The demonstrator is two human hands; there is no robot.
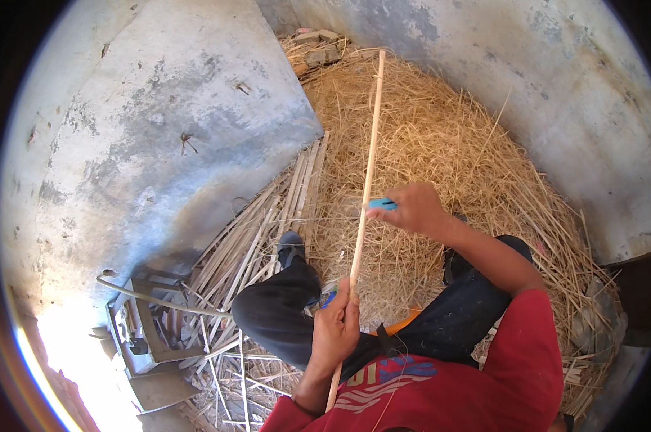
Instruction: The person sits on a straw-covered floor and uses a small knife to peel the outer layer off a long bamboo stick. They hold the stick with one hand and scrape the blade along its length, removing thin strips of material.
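Observation:
A long, pale wooden strip [373, 137] runs from under my torso up toward the far wall, slightly tilted to the right. My left hand [334, 333] is wrapped round its lower part, close to my lap. Farther up, my right hand [417, 207] is closed on a small blue tool [382, 204], whose end meets the strip. The tool's blade or working edge is too small to make out, and my fingers hide much of its body. By my left fingers shows a bit of something blue [328, 299].
Straw-like shavings [441, 137] cover the floor ahead. Many long strips [297, 187] lie at the left beside a stained wall [189, 93]. A wooden frame [149, 331] stands at lower left, a bent rod [167, 305] reaching from it to my knee. Something orange [403, 321] lies between my legs.

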